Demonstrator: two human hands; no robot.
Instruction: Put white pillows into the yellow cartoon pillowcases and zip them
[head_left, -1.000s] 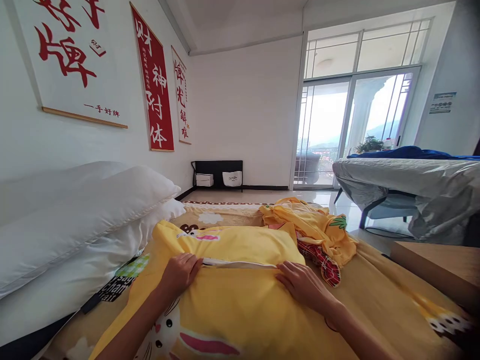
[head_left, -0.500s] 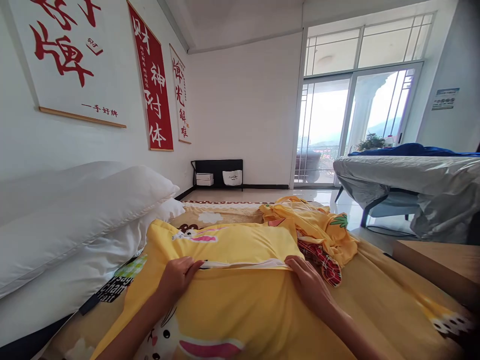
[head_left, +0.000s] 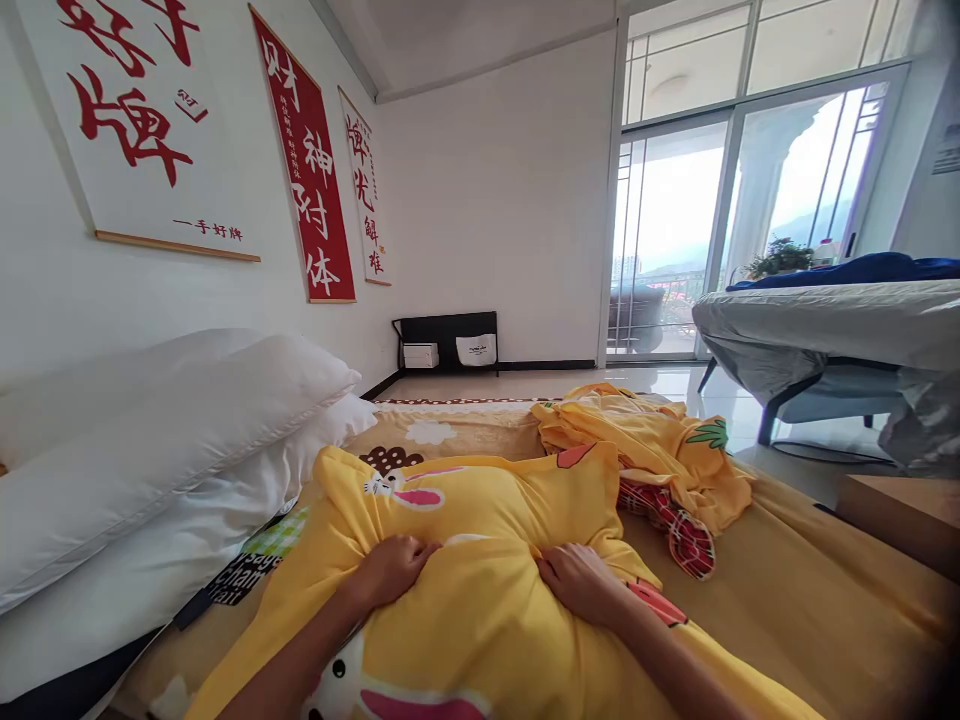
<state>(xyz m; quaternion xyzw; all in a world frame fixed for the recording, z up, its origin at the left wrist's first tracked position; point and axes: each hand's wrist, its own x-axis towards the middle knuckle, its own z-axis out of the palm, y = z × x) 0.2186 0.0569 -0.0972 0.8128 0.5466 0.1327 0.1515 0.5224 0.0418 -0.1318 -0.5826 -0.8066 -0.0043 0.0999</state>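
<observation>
A yellow pillowcase (head_left: 487, 620) with rabbit prints lies in front of me, bulging over a pillow inside. Its opening runs across the middle, where a small strip of white (head_left: 469, 540) shows between my hands. My left hand (head_left: 394, 572) is closed on the fabric at the left end of the opening. At the right end, my right hand (head_left: 581, 580) also has its fingers curled into the cloth. The fingertips of both hands are partly hidden in the folds.
White pillows (head_left: 225, 420) are stacked at the left. Crumpled yellow fabric (head_left: 637, 435) with a red plaid part (head_left: 690, 550) lies beyond my right hand on the tan patterned bedding (head_left: 817, 590). A cardboard box (head_left: 900, 515) and a plastic-covered table (head_left: 840, 320) stand at the right.
Both hands have come closer together along the opening. The edge, stretched straight before, is now bunched and the white strip is shorter. The case bulges more, and the view has shifted slightly.
</observation>
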